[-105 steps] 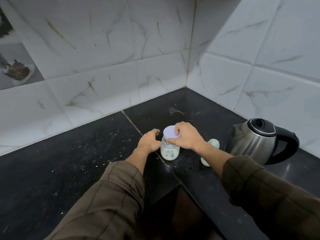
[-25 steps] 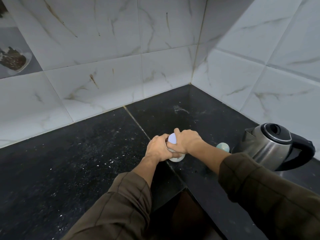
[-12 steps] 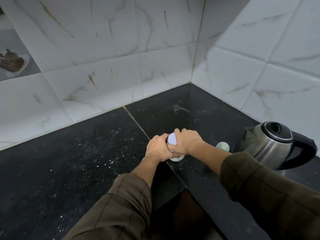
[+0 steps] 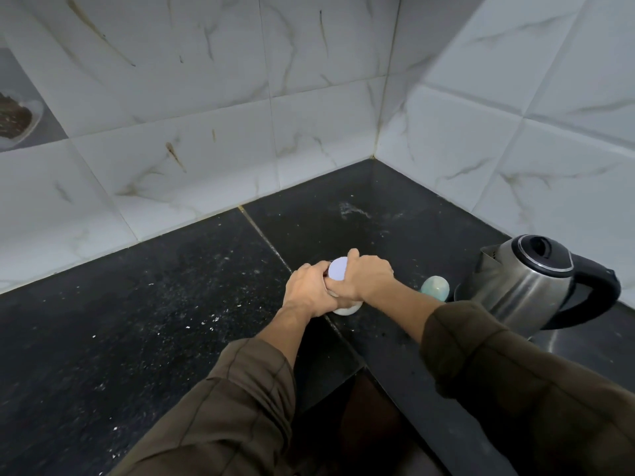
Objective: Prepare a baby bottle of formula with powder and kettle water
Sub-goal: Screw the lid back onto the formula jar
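Near the inner corner of the black desk (image 4: 137,338), left to right: left hand (image 4: 307,292) was wrapped closed around the baby bottle (image 4: 345,309), which stood upright on the desk with its long axis vertical; only its pale base showed. Right hand (image 4: 366,278) was clamped closed on the lilac cap (image 4: 338,268) on top, thumb up. Both hands touched each other, equally near the bottle. Judged step: twisting the cap about the vertical axis, left hand bracing. Small teal item (image 4: 435,287) sat just right of the right wrist, kettle (image 4: 525,290) beside it, further right. Desk edge lay close in front of the bottle; open room lay left and behind.
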### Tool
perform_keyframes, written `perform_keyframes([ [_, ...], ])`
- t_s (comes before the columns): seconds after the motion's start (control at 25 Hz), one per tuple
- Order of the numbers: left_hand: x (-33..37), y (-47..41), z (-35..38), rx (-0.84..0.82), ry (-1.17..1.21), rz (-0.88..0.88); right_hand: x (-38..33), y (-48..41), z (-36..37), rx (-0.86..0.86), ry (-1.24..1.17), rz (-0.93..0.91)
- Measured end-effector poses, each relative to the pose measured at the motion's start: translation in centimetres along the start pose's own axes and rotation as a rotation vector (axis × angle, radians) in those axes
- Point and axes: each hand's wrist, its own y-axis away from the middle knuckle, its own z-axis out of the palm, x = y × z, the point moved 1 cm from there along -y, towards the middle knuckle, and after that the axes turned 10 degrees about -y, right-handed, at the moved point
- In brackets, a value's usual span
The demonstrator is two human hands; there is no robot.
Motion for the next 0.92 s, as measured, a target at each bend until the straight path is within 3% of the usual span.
perform_keyframes([
  [0.08,0.0,0.1,0.0,-0.017,-0.011,-0.013,1.0,-0.4,-0.7,0.009,0.197,-0.256],
  [0.16,0.0,0.0,0.4,-0.017,-0.018,-0.017,1.9,-0.6,-0.9,0.043,0.223,-0.386],
  [0.24,0.0,0.0,0.5,0.003,-0.012,-0.004,1.6,-0.1,0.1,0.123,0.183,-0.319],
  [0.32,-0.1,-0.2,0.5,0.028,-0.030,0.017,0.2,0.1,1.4,0.185,0.083,-0.130],
  [0.44,0.0,-0.2,0.6,0.017,-0.022,0.003,-0.5,0.3,1.1,0.106,0.005,0.055],
  [0.68,0.0,-0.1,0.7,-0.013,-0.006,-0.018,-0.1,0.3,-1.3,-0.109,0.148,-0.009],
  [0.92,-0.1,0.0,0.9,0.010,0.010,-0.018,0.0,0.8,-4.0,0.045,0.281,-0.007],
])
